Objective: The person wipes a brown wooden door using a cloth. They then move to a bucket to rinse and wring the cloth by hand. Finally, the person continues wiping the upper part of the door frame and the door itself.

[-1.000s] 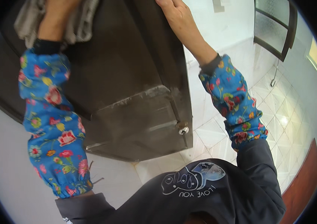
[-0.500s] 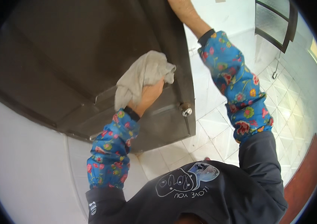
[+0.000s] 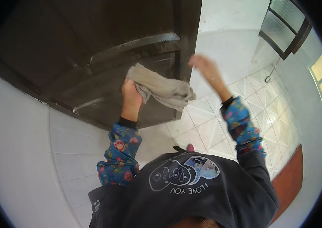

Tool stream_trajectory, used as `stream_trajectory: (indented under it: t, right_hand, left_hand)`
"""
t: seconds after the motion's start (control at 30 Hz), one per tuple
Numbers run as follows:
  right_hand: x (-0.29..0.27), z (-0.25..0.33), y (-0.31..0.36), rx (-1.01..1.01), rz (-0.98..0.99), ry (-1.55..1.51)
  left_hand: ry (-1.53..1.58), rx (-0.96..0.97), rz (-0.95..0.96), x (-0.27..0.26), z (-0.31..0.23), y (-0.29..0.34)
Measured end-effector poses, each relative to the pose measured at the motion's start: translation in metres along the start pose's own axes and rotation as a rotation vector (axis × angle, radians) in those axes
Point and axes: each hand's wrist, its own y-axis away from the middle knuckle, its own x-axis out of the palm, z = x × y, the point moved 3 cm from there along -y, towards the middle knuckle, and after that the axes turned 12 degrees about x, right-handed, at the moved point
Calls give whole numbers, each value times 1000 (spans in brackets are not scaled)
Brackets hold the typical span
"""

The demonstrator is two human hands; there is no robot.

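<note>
My left hand (image 3: 130,93) grips one end of a beige-grey cloth (image 3: 161,84). Bunched and hanging out to the right, the cloth covers part of the dark brown panelled door (image 3: 130,22) and the place where its knob was visible. Whether the cloth touches the door I cannot tell. Just right of the door's edge, in front of the white wall, is my right hand (image 3: 206,70), smeared by motion. Its fingers are too blurred to read, and no object shows in it. Blue floral sleeve covers are on both forearms.
Pale patterned tiles (image 3: 210,117) cover the floor. A dark-framed glass panel (image 3: 282,26) stands out at the upper right, near a small window (image 3: 321,76). White wall (image 3: 13,144) runs along the left; a reddish-brown board (image 3: 291,182) is at lower right.
My right hand has come off the door's upper edge and down toward me. My left hand, still holding the cloth, has shifted slightly left; the cloth now stretches right across the knob area.
</note>
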Motion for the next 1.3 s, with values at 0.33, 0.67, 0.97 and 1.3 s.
stream_trajectory:
  t: [0.33, 0.67, 0.97, 1.3]
  right_hand:
    - [157, -78, 73, 382, 310, -408]
    - [115, 22, 0, -123, -241, -439]
    - [123, 24, -71, -152, -435, -256]
    - [116, 11, -126, -166, -287, -308]
  left_hand:
    - [-14, 178, 238, -10, -51, 27]
    - [-223, 214, 346, -56, -83, 14]
    - [-261, 259, 319, -57, -81, -54]
    - [-316, 151, 196, -59, -77, -73]
